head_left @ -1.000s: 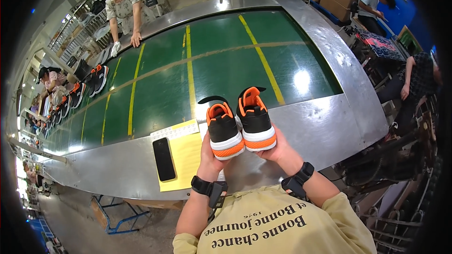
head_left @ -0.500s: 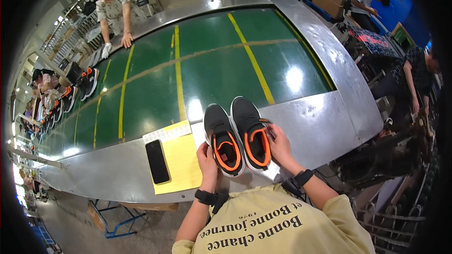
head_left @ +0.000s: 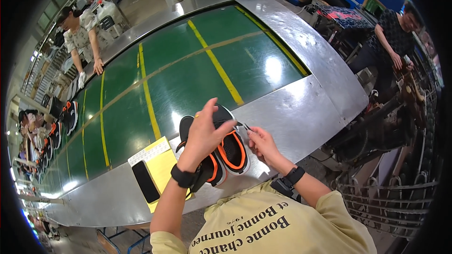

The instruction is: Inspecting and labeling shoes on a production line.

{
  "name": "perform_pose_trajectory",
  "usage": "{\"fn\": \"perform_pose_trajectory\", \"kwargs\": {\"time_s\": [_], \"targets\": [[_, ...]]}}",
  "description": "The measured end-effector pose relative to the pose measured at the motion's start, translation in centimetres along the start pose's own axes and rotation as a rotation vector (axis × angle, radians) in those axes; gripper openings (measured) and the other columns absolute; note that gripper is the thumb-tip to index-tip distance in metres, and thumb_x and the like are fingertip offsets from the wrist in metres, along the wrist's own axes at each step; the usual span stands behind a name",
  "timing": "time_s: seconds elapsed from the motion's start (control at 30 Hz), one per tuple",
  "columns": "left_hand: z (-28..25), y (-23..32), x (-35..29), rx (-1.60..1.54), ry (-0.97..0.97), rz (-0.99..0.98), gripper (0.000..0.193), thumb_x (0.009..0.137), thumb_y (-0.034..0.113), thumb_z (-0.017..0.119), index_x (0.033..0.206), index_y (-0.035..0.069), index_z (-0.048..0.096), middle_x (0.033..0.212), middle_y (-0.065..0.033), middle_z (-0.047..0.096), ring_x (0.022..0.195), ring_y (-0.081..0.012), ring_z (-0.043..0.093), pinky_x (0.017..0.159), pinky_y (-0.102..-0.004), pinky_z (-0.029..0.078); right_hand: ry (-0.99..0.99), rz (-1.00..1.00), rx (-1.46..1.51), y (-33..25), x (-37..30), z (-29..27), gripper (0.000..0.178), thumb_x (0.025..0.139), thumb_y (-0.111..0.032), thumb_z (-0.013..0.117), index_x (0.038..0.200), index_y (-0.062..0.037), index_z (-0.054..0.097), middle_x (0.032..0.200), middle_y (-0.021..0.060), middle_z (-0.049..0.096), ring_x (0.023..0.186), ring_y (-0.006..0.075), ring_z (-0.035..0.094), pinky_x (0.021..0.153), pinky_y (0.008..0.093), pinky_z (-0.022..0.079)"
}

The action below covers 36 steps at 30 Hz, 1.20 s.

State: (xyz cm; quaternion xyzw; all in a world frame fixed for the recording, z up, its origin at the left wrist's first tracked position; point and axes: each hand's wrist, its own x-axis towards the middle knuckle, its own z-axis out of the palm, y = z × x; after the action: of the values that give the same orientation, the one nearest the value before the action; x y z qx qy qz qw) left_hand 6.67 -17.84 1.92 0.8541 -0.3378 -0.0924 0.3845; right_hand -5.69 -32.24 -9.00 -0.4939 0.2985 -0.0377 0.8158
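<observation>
Head view shows a pair of dark shoes with orange lining, standing side by side on the metal bench (head_left: pixel 94 203) in front of the person. The left shoe (head_left: pixel 206 169) is partly hidden by the left arm, and the right shoe (head_left: pixel 234 153) shows its opening more clearly. Both have the heels toward the person and the toes toward the green belt (head_left: pixel 169 89); I suppose this direction is chosen so that the openings and straps are easy to reach.

The left hand (head_left: pixel 202 134) is spread above the front part of the shoes, with the thumb pointing to the right. Whether it touches the shoe below, I cannot tell. The right hand (head_left: pixel 263 143), beside the right shoe, pinches the end of a thin dark strap (head_left: pixel 244 126) between thumb and finger. Such a light pinch seems suitable, because the strap is narrow, and pulling it outward probably keeps it away from the opening.

To the left of the shoes, a yellow sheet (head_left: pixel 165 164) lies on the bench, and a black phone (head_left: pixel 146 181) rests over its left edge, perhaps to be near but not in the way. Further left, a row of similar shoes (head_left: pixel 55 136) stands along the belt, where a co-worker (head_left: pixel 82 33) leans on the far edge.
</observation>
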Motion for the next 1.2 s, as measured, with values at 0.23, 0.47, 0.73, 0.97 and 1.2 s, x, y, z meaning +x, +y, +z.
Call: {"fn": "perform_pose_trajectory", "kwargs": {"time_s": [0.23, 0.47, 0.73, 0.97, 1.2], "targets": [[1.4, 0.6, 1.5, 0.055, -0.353, -0.062, 0.069, 0.077, 0.022, 0.070, 0.134, 0.006, 0.034, 0.104, -0.0168, 0.061, 0.094, -0.0272, 0.061, 0.080, -0.0336, 0.048, -0.228, 0.191, 0.227, -2.5, -1.4, 0.5, 0.031, 0.084, -0.020, 0.065, 0.110, -0.0058, 0.054, 0.060, -0.0098, 0.040, 0.042, 0.0004, 0.028, 0.038, 0.0208, 0.017], [2.2, 0.3, 2.1, -0.087, -0.214, -0.200, 0.056, 0.079, 0.019, 0.070, 0.126, 0.004, 0.044, 0.090, -0.0086, 0.060, 0.082, -0.0163, 0.060, 0.075, -0.0281, 0.048, -0.139, 0.229, 0.278, -2.9, 0.1, 1.7, 0.020, 0.083, -0.023, 0.066, 0.098, -0.0113, 0.059, 0.058, -0.0119, 0.040, 0.042, -0.0003, 0.027, 0.039, 0.0199, 0.019], [1.5, -1.2, 1.9, -0.330, -0.089, -0.318, 0.033, 0.080, 0.022, 0.070, 0.105, 0.003, 0.060, 0.069, 0.0036, 0.054, 0.064, -0.0034, 0.050, 0.056, -0.0165, 0.037, -0.142, 0.125, 0.204, -3.8, 1.2, 1.5, 0.018, 0.083, -0.024, 0.068, 0.089, -0.0090, 0.059, 0.058, -0.0102, 0.043, 0.042, 0.0002, 0.031, 0.038, 0.0192, 0.021], [1.5, -0.8, 1.4, 0.055, -0.234, -0.174, 0.033, 0.071, 0.029, 0.076, 0.095, 0.007, 0.068, 0.073, -0.0004, 0.050, 0.067, -0.0097, 0.049, 0.060, -0.0247, 0.042, -0.080, -0.030, -0.059, -3.2, 2.3, 2.1, 0.021, 0.081, -0.024, 0.069, 0.089, -0.0050, 0.063, 0.064, -0.0052, 0.054, 0.045, 0.0016, 0.039, 0.039, 0.0181, 0.029], [-0.2, -1.1, 1.3, 0.025, -0.408, -0.299, 0.029, 0.069, 0.021, 0.071, 0.093, 0.005, 0.069, 0.082, -0.0044, 0.053, 0.075, -0.0151, 0.053, 0.069, -0.0280, 0.044, -0.046, -0.176, -0.098, -4.7, 3.8, 2.6, 0.017, 0.083, -0.023, 0.067, 0.085, -0.0059, 0.065, 0.068, -0.0075, 0.054, 0.055, -0.0003, 0.039, 0.045, 0.0174, 0.030]]}}
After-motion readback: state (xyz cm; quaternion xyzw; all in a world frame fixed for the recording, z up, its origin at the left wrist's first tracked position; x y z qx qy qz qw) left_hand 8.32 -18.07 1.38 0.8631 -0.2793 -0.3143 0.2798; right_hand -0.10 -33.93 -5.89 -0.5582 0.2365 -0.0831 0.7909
